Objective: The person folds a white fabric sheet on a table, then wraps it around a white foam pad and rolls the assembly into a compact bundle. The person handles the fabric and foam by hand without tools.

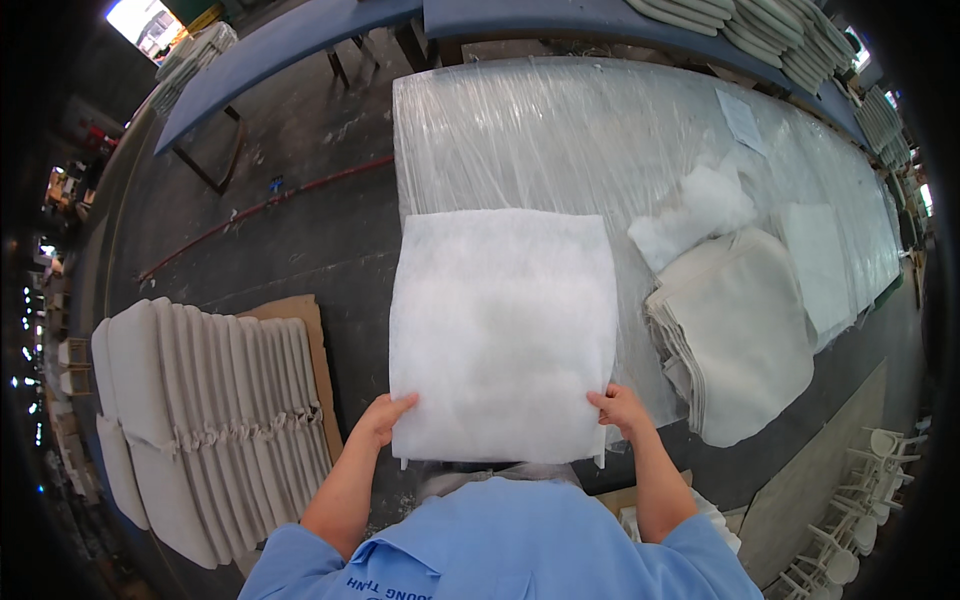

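Observation:
A white, fluffy wadding sheet (500, 340) lies in front of me, roughly square, its far part over the plastic-wrapped table. My left hand (384, 416) pinches its near left edge between thumb and fingers. At the near right edge, my right hand (618, 408) grips the sheet in the same way. Narrow pale tips show below both near corners; what they belong to is hidden under the wadding. To the right lies a stack of cream fabric pieces (745, 330), with a crumpled piece of white wadding (695, 215) beyond it.
Clear plastic film covers the table (500, 130). On the left stands a row of cream padded cushions (215, 400) beside brown cardboard (318, 350). Blue-topped benches (300, 50) run along the back, with stacked pads (770, 40) at the right. White chair-like frames (850, 510) are at lower right.

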`<action>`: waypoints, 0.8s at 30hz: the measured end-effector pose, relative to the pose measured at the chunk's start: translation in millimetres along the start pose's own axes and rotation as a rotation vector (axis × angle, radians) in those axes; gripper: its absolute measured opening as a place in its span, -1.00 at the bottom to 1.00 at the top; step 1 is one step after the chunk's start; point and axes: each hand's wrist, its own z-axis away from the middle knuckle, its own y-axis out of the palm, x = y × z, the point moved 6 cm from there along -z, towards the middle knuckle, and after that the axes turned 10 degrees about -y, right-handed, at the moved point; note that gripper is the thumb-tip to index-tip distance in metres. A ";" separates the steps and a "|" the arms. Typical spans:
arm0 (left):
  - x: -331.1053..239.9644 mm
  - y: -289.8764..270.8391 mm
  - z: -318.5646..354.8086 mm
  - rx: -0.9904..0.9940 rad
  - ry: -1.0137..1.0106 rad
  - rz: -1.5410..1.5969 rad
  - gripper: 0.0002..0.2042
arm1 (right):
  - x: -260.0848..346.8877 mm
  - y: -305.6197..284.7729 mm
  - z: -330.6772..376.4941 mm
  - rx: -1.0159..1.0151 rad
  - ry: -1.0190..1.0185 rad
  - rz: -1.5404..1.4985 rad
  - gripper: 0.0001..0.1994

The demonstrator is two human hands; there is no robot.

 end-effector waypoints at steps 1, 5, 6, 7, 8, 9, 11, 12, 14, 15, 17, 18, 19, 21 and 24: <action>1.8 -2.7 0.7 -0.062 -0.004 -0.024 -0.52 | -5.6 0.3 1.3 -0.061 -0.036 -0.083 -0.59; -0.4 -13.6 0.8 -0.244 0.070 0.011 -0.56 | -9.1 -9.7 8.5 -0.268 -0.256 -0.383 -0.63; 0.1 -14.0 0.0 -0.267 0.083 -0.018 -0.57 | -9.1 -8.2 9.8 -0.246 -0.254 -0.400 -0.63; 0.2 -13.1 -1.3 -0.284 0.096 -0.050 -0.58 | -8.6 -8.2 11.9 -0.229 -0.253 -0.416 -0.63; 2.4 -13.4 -1.5 -0.296 0.094 -0.064 -0.59 | -8.4 -8.1 14.4 -0.213 -0.252 -0.433 -0.63; 4.9 -14.0 -1.6 -0.309 0.093 -0.078 -0.59 | -8.9 -7.9 17.7 -0.184 -0.242 -0.422 -0.64; 11.2 -16.4 -2.6 -0.300 0.100 -0.078 -0.60 | -16.1 -7.9 26.1 -0.129 -0.216 -0.399 -0.66; 14.5 -19.9 -1.1 -0.281 0.112 -0.062 -0.60 | -20.8 -4.8 27.8 -0.121 -0.190 -0.369 -0.69; 18.7 -20.4 -1.7 -0.262 0.133 -0.053 -0.59 | -43.7 -5.9 28.4 -0.126 -0.132 -0.300 -0.73; 19.0 -22.5 -2.8 -0.277 0.146 -0.055 -0.58 | -51.9 -7.7 26.8 -0.180 -0.153 -0.296 -0.72; 16.2 -24.0 -2.5 -0.346 0.216 -0.062 -0.57 | -63.0 -10.4 20.3 -0.288 -0.198 -0.293 -0.71; 14.6 -22.5 -2.3 -0.399 0.273 -0.064 -0.57 | -64.7 -13.3 17.6 -0.379 -0.246 -0.193 -0.70; 12.3 -21.8 -2.1 -0.447 0.331 -0.064 -0.57 | -65.9 -15.7 15.0 -0.472 -0.294 -0.088 -0.69; 5.4 -28.6 -2.2 -0.549 0.453 -0.168 -0.58 | -59.0 -18.3 15.3 -0.603 -0.352 0.150 -0.67; 6.4 -41.1 -5.2 -0.644 0.570 -0.259 -0.59 | -50.9 -9.9 18.3 -0.686 -0.380 0.422 -0.60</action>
